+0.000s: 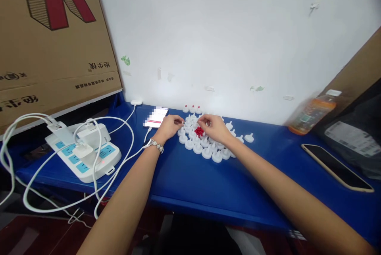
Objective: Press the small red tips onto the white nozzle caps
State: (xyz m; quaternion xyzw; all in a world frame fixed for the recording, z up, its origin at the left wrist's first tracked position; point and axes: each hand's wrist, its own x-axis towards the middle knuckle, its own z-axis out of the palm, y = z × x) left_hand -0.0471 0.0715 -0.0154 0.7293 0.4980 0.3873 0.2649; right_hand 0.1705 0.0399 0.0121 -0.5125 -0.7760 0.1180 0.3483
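Many white nozzle caps (206, 152), each with a round base and a thin pointed spout, stand crowded together on the blue table. A small heap of red tips (199, 131) lies among them. My left hand (170, 125) is at the left edge of the group, thumb and index finger pinched on the spout of a white nozzle cap (182, 124). My right hand (214, 127) hovers over the group beside the red heap. Its fingertips are pinched together, and what they hold is too small to make out. Three nozzle caps with red tips (192, 109) stand by the wall.
On the left, a white power strip (86, 175) carries chargers and looping white cables (131, 128). A lit phone (156, 116) lies behind my left hand. To the right are a lone nozzle cap (249, 138), an orange drink bottle (314, 113) and a dark phone (336, 167).
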